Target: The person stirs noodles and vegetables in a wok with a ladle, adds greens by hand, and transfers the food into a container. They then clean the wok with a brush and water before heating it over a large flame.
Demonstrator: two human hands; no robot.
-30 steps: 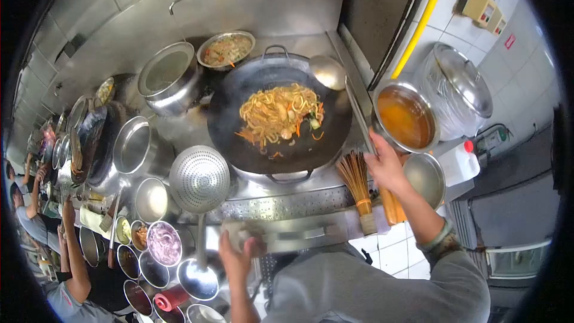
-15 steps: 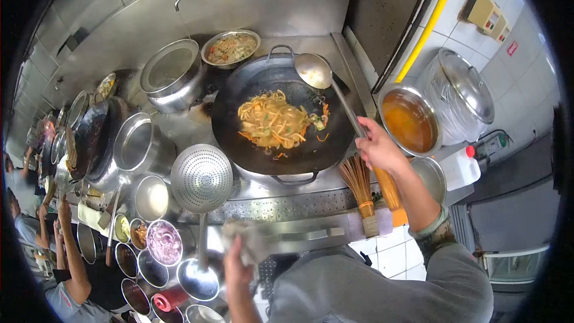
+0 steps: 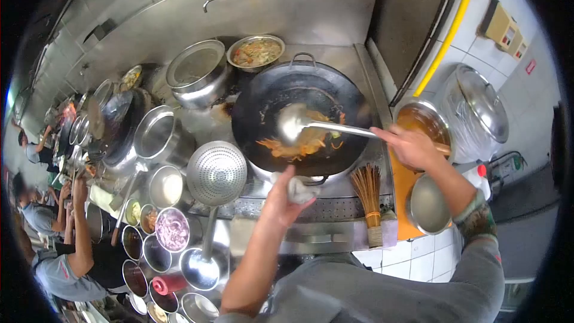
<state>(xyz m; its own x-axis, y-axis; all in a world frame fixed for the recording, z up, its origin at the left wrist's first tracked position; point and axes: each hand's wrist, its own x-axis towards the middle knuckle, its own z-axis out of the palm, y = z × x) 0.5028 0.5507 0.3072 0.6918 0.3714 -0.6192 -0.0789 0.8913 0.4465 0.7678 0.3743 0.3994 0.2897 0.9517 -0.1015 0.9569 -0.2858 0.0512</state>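
Observation:
My right hand point(image 3: 411, 145) is closed around the handle of a ladle point(image 3: 292, 124). The ladle's bowl is turned rounded side up over noodles with orange strips point(image 3: 297, 149) in a black wok point(image 3: 257, 107). A pale folded cloth point(image 3: 302, 191) sits in my closed left hand point(image 3: 281, 199), against the wok's near rim by its loop handle. How firmly the cloth grips the handle cannot be made out. To the left of the wok lies a perforated skimmer point(image 3: 216, 173); to its right stands a bamboo wok brush point(image 3: 368, 194).
Behind the wok are a bowl of mixed food point(image 3: 257, 52) and a lidded pot point(image 3: 196, 72). Several ingredient containers, one with chopped onion point(image 3: 172, 229), stand at lower left. A pot of brown liquid point(image 3: 418, 121) is at right. Co-workers point(image 3: 78, 251) stand at far left.
My left hand has brought the cloth up to the wok's near rim. The ladle has swung from the wok's far right edge down over the noodles. The view has shifted slightly.

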